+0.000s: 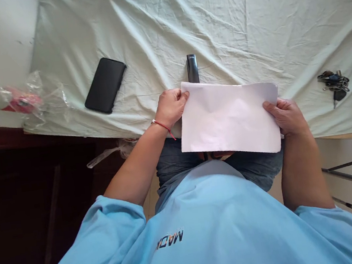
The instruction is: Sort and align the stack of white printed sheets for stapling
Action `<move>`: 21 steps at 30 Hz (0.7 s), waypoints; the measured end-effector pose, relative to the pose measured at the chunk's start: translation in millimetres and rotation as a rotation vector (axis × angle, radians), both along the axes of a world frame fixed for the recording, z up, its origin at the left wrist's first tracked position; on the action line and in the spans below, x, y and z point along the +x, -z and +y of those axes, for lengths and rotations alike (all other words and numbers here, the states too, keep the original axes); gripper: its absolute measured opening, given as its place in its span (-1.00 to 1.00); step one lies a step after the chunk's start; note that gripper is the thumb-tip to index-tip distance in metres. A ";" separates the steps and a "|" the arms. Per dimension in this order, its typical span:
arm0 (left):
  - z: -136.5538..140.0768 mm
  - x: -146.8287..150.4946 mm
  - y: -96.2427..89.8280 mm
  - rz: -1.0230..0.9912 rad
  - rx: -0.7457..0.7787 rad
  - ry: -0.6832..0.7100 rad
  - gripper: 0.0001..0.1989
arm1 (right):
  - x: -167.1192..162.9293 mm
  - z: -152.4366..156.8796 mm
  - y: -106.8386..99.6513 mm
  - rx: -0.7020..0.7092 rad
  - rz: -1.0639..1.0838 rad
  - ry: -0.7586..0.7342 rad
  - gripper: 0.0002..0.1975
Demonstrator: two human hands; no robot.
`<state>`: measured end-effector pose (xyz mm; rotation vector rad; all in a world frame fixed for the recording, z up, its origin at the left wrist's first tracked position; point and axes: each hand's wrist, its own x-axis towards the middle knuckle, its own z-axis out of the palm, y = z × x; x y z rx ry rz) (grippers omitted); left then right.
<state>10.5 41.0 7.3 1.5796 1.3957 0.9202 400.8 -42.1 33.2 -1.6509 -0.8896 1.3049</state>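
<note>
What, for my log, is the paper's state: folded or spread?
Spread, apparently: the paper shows one broad face between left hand and right hand, with no clear fold line. Any doubling behind is hidden.

your left hand [170, 107] is just above frame center, closed in a pinch, thumb [184, 97] on top pointing right. left forearm [136, 166] slants up from lower left. your right hand [288, 115], right of center, a bit lower, also pinching, thumb pointing left, fingers mostly hidden. right forearm [302, 171] near vertical.
</note>
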 end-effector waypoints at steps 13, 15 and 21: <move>1.9 2.8 -3.0 0.150 -0.009 -0.007 -0.85 | 8.6 -4.4 -8.5 -0.204 0.000 -0.032 -0.56; 6.8 4.0 -1.7 0.185 0.004 0.004 -0.82 | 7.0 -2.2 -9.4 -0.173 -0.035 0.002 -0.56; 24.6 7.9 9.1 0.166 0.038 0.007 -0.82 | 3.3 4.0 -12.3 -0.028 -0.129 0.112 -0.54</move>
